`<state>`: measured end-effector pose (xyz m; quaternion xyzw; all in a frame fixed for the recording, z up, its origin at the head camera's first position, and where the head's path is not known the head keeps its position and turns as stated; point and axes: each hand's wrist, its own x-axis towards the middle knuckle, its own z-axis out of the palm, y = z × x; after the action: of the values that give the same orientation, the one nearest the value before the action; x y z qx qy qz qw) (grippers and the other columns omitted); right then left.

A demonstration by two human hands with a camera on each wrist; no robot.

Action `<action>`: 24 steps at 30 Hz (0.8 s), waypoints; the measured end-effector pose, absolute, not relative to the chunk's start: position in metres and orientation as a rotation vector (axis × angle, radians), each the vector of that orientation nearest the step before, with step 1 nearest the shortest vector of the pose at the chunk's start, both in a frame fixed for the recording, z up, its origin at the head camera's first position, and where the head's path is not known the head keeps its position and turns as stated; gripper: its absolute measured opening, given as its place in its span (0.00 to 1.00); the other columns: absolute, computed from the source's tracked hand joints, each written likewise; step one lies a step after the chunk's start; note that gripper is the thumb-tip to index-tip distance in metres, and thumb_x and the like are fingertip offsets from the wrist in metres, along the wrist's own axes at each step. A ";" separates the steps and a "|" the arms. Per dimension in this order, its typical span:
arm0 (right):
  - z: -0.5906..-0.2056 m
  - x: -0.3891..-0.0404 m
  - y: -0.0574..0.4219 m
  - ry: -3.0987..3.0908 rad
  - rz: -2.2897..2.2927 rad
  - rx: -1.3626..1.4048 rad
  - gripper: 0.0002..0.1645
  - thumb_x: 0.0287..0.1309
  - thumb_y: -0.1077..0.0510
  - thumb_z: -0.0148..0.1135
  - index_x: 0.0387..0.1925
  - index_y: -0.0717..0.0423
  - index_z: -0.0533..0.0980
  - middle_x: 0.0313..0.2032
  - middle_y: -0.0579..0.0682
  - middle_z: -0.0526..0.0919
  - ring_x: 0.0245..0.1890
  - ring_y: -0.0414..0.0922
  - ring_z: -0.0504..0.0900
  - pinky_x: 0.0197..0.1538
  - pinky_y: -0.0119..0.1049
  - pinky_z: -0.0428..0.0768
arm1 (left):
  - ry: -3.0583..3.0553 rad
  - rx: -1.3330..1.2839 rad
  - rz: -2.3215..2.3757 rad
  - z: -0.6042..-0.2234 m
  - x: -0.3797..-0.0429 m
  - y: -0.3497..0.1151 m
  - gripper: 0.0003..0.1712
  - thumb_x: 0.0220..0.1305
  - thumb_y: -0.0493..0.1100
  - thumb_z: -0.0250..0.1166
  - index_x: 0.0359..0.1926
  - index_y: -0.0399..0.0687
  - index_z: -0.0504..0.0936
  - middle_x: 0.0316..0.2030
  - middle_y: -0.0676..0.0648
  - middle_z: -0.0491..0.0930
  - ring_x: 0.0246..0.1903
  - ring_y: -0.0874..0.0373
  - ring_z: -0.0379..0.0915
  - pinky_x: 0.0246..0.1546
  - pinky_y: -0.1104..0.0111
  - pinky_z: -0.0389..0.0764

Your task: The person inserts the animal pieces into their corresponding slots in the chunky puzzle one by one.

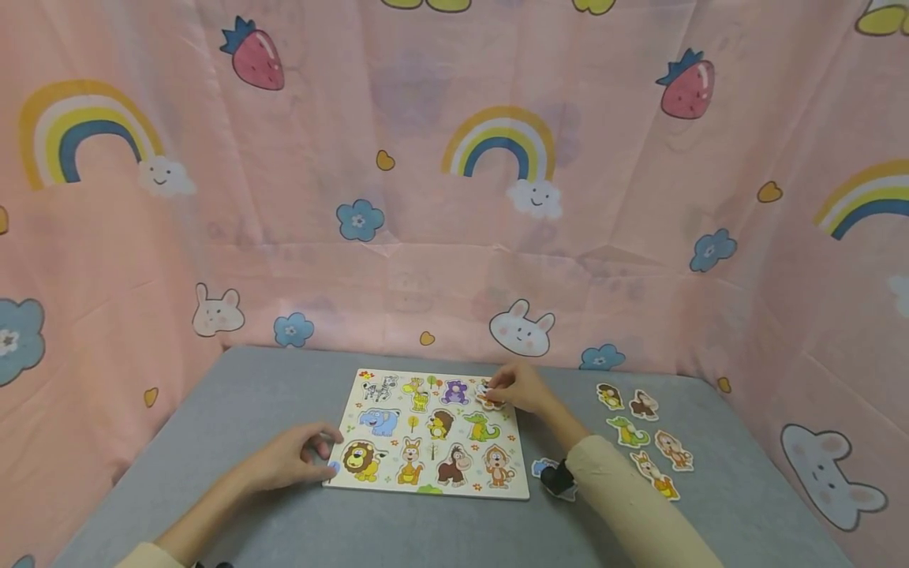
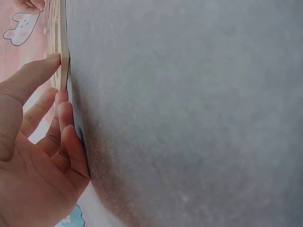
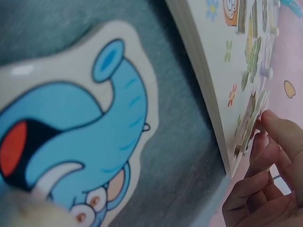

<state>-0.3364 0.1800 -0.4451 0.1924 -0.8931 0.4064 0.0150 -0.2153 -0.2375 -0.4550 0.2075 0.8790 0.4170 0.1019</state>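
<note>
At the left I have the left hand [image 1: 287,457] with its fingers loosely bent, the thumb touching the left edge of the animal puzzle board [image 1: 392,483], which lies flat on the grey table [image 1: 270,402]. Over the board's far right corner, my right hand [image 1: 527,391] pinches a small animal piece [image 1: 488,403], tilted in the wrist view; whether it touches its printed spot I can't tell. Beside the board's right edge lies an elephant piece [image 3: 125,120], and farther right sit the crocodile piece [image 1: 628,432], kangaroo piece [image 1: 655,476] and monkey piece [image 1: 673,451].
</note>
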 end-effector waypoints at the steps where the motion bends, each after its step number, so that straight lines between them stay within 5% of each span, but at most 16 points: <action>1: -0.445 -0.337 0.180 -2.784 1.266 0.591 0.07 0.54 0.64 0.76 0.28 0.61 0.83 0.25 0.46 0.79 0.27 0.43 0.75 0.30 0.36 0.73 | 2.594 0.611 1.232 -0.455 -0.215 -0.237 0.25 0.58 0.41 0.77 0.53 0.40 0.78 0.34 0.49 0.74 0.26 0.57 0.69 0.28 0.68 0.70; 24: -0.445 -0.337 0.177 -2.831 1.203 0.489 0.07 0.54 0.63 0.76 0.28 0.61 0.83 0.28 0.48 0.79 0.29 0.44 0.76 0.31 0.36 0.74 | 2.596 0.613 1.249 -0.454 -0.215 -0.237 0.24 0.57 0.40 0.77 0.52 0.41 0.78 0.34 0.49 0.74 0.26 0.57 0.68 0.27 0.68 0.69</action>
<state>-0.3368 0.1766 -0.4446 0.1570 -0.9088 0.3863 0.0136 -0.2145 -0.2371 -0.4535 0.2073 0.8771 0.4219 0.0982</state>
